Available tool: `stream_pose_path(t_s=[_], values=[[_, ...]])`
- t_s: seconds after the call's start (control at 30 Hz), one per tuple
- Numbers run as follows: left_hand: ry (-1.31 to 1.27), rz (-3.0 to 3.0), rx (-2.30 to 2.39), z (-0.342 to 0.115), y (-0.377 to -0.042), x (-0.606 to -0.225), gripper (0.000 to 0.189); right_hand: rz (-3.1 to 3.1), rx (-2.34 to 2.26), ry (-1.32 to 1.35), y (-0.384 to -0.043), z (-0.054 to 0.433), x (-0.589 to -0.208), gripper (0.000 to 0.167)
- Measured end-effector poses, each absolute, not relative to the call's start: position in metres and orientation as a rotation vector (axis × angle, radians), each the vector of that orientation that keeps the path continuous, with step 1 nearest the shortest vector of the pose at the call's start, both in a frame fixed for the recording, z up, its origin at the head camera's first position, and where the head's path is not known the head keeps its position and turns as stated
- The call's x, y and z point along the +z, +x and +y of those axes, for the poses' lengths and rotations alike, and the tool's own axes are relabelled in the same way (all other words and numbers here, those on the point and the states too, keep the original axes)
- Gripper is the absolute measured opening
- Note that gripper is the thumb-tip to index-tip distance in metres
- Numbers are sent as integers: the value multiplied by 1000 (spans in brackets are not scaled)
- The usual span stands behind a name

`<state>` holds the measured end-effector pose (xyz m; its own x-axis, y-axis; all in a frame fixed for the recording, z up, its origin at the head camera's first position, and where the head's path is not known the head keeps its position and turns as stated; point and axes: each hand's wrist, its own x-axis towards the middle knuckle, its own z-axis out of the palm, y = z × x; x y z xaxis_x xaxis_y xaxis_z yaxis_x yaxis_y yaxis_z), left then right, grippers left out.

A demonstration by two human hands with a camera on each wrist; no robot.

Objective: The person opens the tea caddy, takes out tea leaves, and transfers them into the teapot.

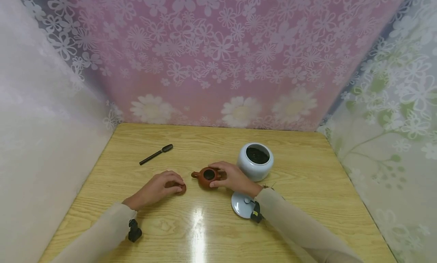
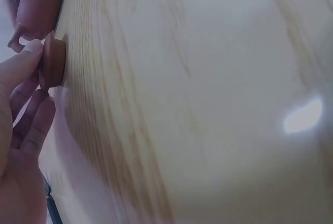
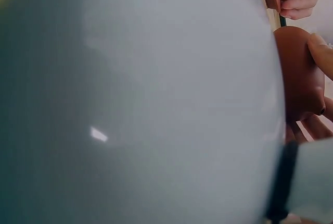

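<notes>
A small reddish-brown clay teapot (image 1: 205,182) stands uncovered on the table, dark inside, its handle toward the left. My right hand (image 1: 233,176) grips it from the spout side, thumb and fingers around the body; the short spout shows in the right wrist view on the teapot (image 3: 299,73). To the left, my left hand (image 1: 160,187) pinches the teapot's round clay lid (image 2: 54,60) by its knob between thumb and fingers. In the left wrist view the lid is close over the wood, its flat side toward the table.
A pale glazed jar (image 1: 243,166) with dark contents stands right behind my right hand. Its lid (image 1: 240,207) lies on the table near my right wrist, partly under the sleeve. A dark slim scoop-like tool (image 1: 155,155) lies at the back left of the wooden table (image 1: 164,232).
</notes>
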<state>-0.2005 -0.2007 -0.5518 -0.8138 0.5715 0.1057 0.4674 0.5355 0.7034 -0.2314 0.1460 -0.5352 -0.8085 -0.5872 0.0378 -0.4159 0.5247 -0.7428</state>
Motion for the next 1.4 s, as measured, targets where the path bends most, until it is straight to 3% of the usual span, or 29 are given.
stream_pose_path(t_s=[0.4,0.67,1.03,1.4], values=[[819,2647,1246,-175,-216,-516,17,2590,-1070,-929,-233,143,-531,72],[927,2670,1185,-139,-229,-492,19,2555,-1081,-947,-235,144,-533,73],[1025,2623,1143,-110,-235,-499,17,2525,-1136,-994,-236,144,-534,58],[998,2639,1112,-104,-234,-506,16,2540,-1125,-979,-236,145,-535,59]])
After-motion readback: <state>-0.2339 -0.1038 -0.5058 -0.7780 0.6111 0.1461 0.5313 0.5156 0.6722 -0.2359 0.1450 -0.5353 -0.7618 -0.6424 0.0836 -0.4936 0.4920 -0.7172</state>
